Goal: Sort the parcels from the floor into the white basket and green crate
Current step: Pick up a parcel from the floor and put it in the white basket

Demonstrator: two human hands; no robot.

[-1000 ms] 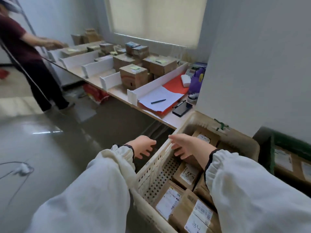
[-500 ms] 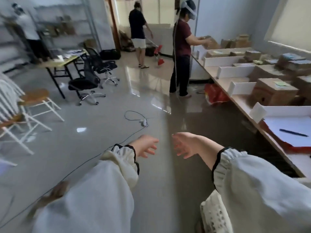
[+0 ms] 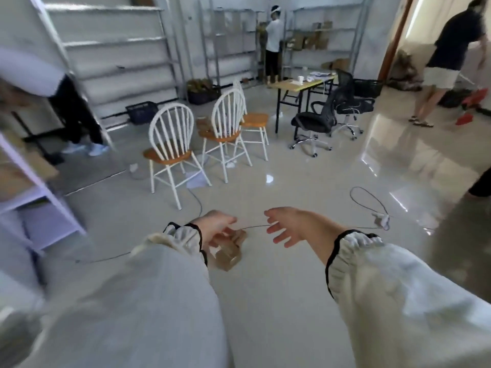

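A few small brown cardboard parcels (image 3: 230,253) lie together on the shiny floor, partly hidden behind my left hand. My left hand (image 3: 215,226) hangs in the air in front of them with loosely curled fingers and holds nothing. My right hand (image 3: 289,226) is spread open to the right of the parcels, fingers relaxed, also empty. Both arms wear white sleeves with dark cuffs. The white basket and the green crate are out of view.
A thin cable (image 3: 368,199) runs across the floor past my hands to a plug (image 3: 381,220). Three white wooden chairs (image 3: 170,152) stand ahead, with a desk (image 3: 297,85) and black office chairs (image 3: 316,120) behind. A shelf frame (image 3: 39,187) is on the left. Several people stand around the room.
My view has swung left, away from the white basket and the long table, to the open floor. Both hands stayed empty and now hover over the parcels on the floor.
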